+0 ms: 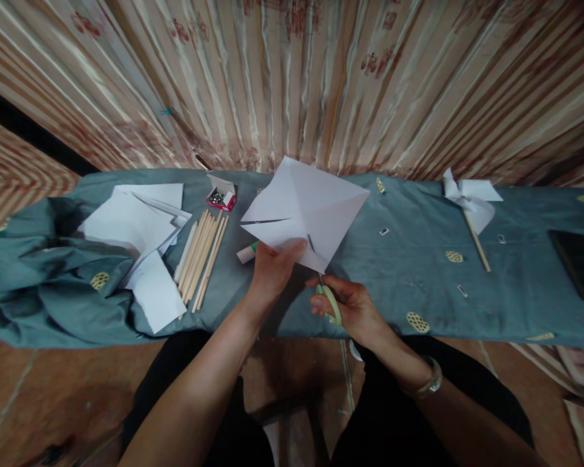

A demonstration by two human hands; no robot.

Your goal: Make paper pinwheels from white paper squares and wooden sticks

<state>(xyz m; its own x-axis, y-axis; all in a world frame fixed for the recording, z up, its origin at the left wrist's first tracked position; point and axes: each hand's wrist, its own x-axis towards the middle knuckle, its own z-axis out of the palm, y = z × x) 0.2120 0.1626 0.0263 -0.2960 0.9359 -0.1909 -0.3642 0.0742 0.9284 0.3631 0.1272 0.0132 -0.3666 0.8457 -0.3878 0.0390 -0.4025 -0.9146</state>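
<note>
A square white sheet of paper [315, 194] with fold creases is held up over the cloth by my left hand [277, 269], thumb on top. One slit runs inward from its left corner, and a short one lies near the bottom corner. My right hand [347, 301] grips green-handled scissors [331, 306], whose blades meet that bottom corner and are partly hidden by the paper. Just left of my left hand, a glue stick [246, 253] lies half under the sheet.
Pale wooden sticks [203, 256] lie beside a pile of white paper [129, 224] at left. Behind them stands an open small red box [222, 198] of metal pins. A paper pinwheel [471, 201] on a stick and a dark phone [578, 263] rest on the teal cloth [398, 279] at right.
</note>
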